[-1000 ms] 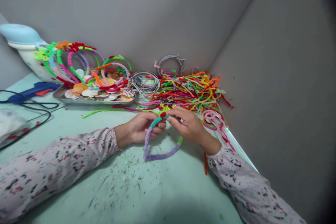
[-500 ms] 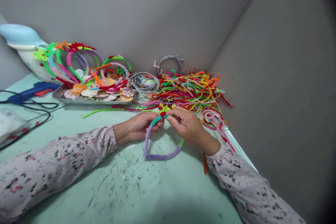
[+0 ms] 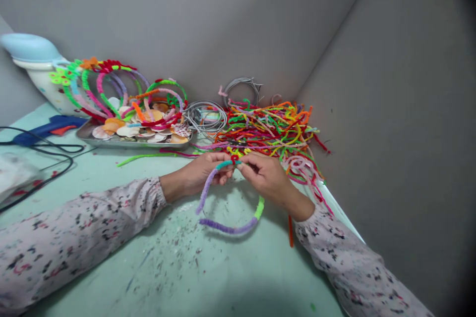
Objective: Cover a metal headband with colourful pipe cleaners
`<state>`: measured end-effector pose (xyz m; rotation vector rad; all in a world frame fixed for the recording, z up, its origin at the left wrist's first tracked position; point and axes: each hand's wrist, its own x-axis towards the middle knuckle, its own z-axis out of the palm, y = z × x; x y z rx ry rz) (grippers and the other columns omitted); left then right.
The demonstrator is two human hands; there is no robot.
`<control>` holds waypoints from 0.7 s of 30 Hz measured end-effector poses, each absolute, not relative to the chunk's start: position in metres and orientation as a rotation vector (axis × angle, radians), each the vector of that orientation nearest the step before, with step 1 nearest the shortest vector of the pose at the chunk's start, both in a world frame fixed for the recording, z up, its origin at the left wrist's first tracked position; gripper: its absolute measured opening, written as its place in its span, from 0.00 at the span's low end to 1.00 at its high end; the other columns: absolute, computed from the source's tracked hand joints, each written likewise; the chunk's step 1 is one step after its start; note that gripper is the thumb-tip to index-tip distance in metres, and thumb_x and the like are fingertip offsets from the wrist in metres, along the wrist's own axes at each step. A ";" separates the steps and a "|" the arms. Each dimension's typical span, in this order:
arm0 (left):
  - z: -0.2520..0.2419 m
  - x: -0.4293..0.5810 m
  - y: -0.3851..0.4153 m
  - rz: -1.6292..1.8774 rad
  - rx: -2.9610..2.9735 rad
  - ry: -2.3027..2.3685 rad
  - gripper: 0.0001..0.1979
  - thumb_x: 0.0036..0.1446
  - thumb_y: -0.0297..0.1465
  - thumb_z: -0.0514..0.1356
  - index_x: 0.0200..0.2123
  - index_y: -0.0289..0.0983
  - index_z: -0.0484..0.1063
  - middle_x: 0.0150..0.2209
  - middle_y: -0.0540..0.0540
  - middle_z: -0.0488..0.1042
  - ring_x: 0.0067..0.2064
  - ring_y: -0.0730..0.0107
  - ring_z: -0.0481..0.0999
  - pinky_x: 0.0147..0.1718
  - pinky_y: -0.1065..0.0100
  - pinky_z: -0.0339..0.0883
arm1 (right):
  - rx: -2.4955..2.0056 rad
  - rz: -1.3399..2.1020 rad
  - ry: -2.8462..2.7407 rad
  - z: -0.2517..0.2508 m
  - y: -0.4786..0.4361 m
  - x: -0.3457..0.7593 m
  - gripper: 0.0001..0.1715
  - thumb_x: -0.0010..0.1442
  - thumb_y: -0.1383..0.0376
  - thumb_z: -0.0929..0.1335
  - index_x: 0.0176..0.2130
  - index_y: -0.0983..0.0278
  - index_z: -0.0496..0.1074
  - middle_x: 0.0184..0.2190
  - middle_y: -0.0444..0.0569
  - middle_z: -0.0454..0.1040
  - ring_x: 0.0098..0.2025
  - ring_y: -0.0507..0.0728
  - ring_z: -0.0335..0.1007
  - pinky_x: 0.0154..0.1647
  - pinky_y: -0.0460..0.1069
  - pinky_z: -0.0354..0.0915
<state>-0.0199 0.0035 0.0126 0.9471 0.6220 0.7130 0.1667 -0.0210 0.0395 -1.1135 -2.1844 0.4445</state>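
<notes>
A headband (image 3: 231, 231) wrapped in purple, teal and light green pipe cleaner hangs in a curve between both hands, over the table. Its two purple ends lie apart at the lower left. My left hand (image 3: 199, 176) grips the teal stretch at the top, with its fingers behind the band. Opposite it, my right hand (image 3: 266, 177) pinches the band between thumb and forefinger. Between the fingertips of both hands sits a small red pipe cleaner piece (image 3: 234, 159), looped at the top of the band.
Behind the hands lies a heap of coloured pipe cleaners (image 3: 267, 129). To its left are coiled grey wire (image 3: 206, 118) and a metal tray (image 3: 134, 144) with shells and several wrapped headbands (image 3: 102, 89). A blue glue gun (image 3: 46, 129) and its black cable are at far left.
The headband's lower left ends have sprung apart, where they met or overlapped before. Its red piece has shifted slightly right and turned, while both hands keep their hold.
</notes>
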 end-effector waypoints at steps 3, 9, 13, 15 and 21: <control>0.012 -0.019 0.003 0.752 1.010 0.627 0.07 0.51 0.29 0.64 0.30 0.34 0.68 0.23 0.52 0.70 0.21 0.81 0.67 0.21 0.77 0.60 | -1.149 0.524 -2.144 0.040 -0.021 0.166 0.10 0.60 0.67 0.63 0.30 0.64 0.72 0.26 0.44 0.70 0.30 0.51 0.64 0.33 0.46 0.56; 0.014 -0.017 -0.003 0.869 1.205 0.718 0.07 0.53 0.31 0.62 0.32 0.35 0.66 0.24 0.52 0.70 0.22 0.79 0.68 0.22 0.76 0.60 | -1.239 0.676 -2.049 0.042 -0.020 0.163 0.12 0.59 0.65 0.63 0.26 0.64 0.69 0.22 0.40 0.65 0.27 0.50 0.59 0.29 0.45 0.53; 0.020 -0.016 -0.010 0.937 1.408 0.858 0.05 0.54 0.31 0.60 0.32 0.35 0.67 0.21 0.53 0.69 0.22 0.77 0.67 0.23 0.75 0.59 | -1.264 0.780 -2.000 0.042 -0.022 0.159 0.13 0.59 0.64 0.63 0.23 0.63 0.65 0.20 0.40 0.62 0.25 0.50 0.58 0.27 0.45 0.53; 0.021 -0.016 -0.013 0.973 1.454 0.900 0.05 0.54 0.30 0.60 0.31 0.35 0.68 0.21 0.53 0.69 0.22 0.77 0.67 0.24 0.75 0.60 | -1.267 0.813 -1.982 0.042 -0.021 0.158 0.13 0.59 0.64 0.63 0.23 0.63 0.65 0.20 0.40 0.63 0.25 0.50 0.58 0.27 0.45 0.53; 0.014 -0.017 -0.006 0.903 1.347 0.774 0.09 0.54 0.35 0.62 0.33 0.35 0.69 0.25 0.50 0.72 0.23 0.77 0.68 0.23 0.76 0.59 | -1.210 0.702 -2.088 0.045 -0.014 0.171 0.10 0.60 0.64 0.63 0.29 0.64 0.71 0.24 0.41 0.68 0.27 0.50 0.61 0.29 0.45 0.55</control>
